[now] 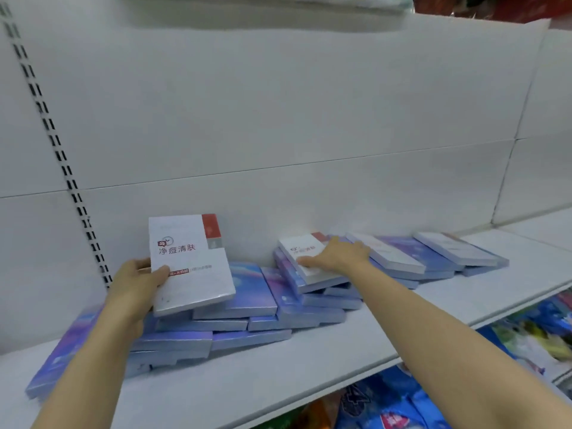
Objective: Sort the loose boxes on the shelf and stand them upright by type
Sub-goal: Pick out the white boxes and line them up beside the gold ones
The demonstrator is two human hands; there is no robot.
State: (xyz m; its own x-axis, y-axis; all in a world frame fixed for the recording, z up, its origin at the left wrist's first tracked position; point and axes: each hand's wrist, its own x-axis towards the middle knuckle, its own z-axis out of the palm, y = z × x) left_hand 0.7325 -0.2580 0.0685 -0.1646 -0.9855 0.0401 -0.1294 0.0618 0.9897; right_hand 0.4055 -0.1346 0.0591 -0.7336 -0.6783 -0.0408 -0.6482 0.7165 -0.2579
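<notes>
Several flat boxes lie in a loose heap along the white shelf (278, 373). Most are blue-purple boxes (247, 289); a few are white with a red corner. My left hand (139, 283) grips one white box (190, 264) by its left edge and holds it tilted up above the heap. My right hand (337, 253) lies on a second white box (309, 258) on top of the pile, thumb at its near edge and fingers over its far side. Two more white boxes (387, 252) (455, 247) lie flat farther right.
The white back panel (278, 119) rises right behind the boxes, with a slotted upright (58, 156) at the left. Below the shelf's front edge, colourful packets (402, 404) fill a lower shelf. Bare shelf surface shows in front of the heap and at the far right.
</notes>
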